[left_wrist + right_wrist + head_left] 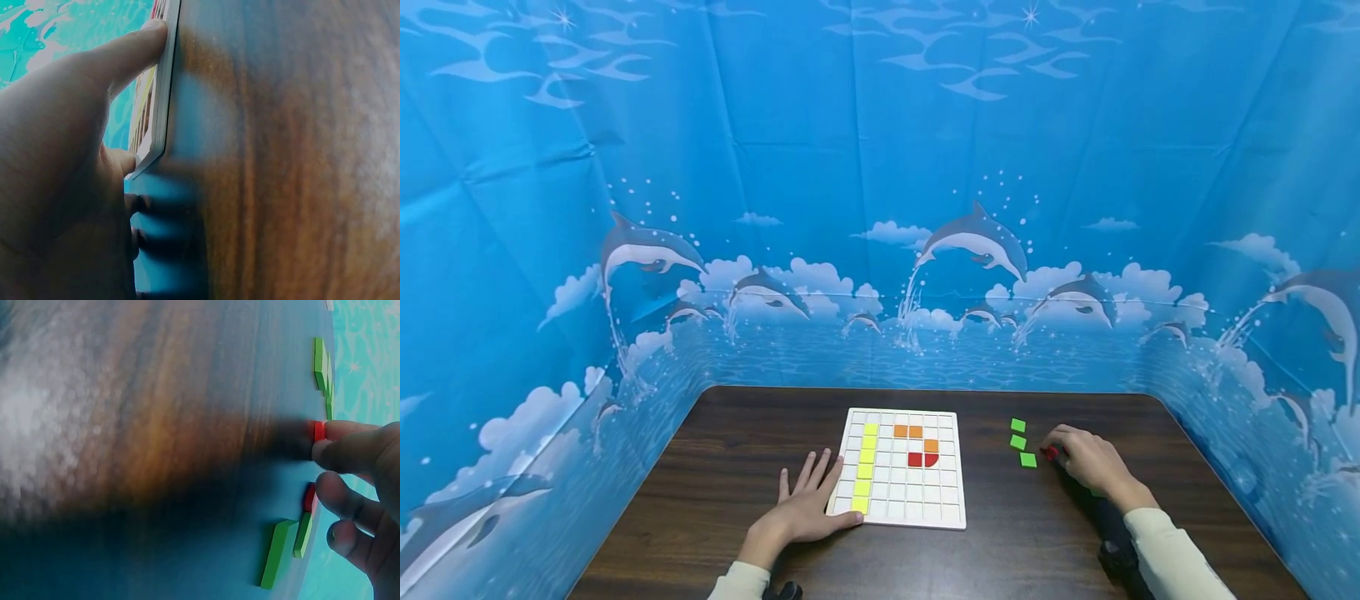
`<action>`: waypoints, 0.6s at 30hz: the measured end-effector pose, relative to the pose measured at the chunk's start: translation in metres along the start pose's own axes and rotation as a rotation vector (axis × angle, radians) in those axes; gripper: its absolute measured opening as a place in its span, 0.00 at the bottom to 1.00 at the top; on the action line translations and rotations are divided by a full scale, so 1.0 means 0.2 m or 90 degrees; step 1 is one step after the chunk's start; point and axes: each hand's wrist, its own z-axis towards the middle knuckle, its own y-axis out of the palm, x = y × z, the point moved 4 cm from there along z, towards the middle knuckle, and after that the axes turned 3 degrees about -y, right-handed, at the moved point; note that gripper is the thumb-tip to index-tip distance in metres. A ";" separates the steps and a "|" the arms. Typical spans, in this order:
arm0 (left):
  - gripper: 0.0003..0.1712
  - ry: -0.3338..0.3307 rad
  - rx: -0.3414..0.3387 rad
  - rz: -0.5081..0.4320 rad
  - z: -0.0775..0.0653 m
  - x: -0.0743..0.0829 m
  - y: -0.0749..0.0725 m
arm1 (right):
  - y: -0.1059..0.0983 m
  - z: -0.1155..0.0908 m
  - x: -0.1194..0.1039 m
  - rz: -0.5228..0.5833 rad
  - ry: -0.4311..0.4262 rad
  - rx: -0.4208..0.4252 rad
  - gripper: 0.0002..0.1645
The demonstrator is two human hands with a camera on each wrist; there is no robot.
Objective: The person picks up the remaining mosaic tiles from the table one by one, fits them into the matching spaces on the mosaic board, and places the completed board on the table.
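A white gridded board (951, 496) lies on the table. My left hand (805, 510) rests at its left side with fingers spread, the thumb on the near left corner. Up the board runs a column of yellow tiles (866, 469); farther right sit orange tiles (901, 431), a red square tile (915, 459) and a rounded red tile (931, 460). Right of the board, my right hand (1093, 462) pinches a red tile (319, 430) between thumb and finger, close to the tabletop. Beneath that hand lie another red piece (309, 497) and green pieces (279, 555).
Three green tiles (1018, 442) lie in a loose column between the board and my right hand. The dark wooden table (760, 433) is bounded at the back and sides by a blue dolphin-print curtain (820, 208).
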 end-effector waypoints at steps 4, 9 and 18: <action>0.67 0.012 0.009 -0.013 0.00 -0.01 0.01 | 0.01 0.00 0.00 -0.020 0.017 -0.010 0.09; 0.67 0.031 0.025 -0.016 0.01 -0.03 0.03 | 0.01 0.01 0.00 -0.034 0.042 -0.021 0.14; 0.67 0.023 0.019 -0.003 0.01 -0.02 0.02 | 0.00 0.00 -0.02 -0.038 0.047 -0.021 0.15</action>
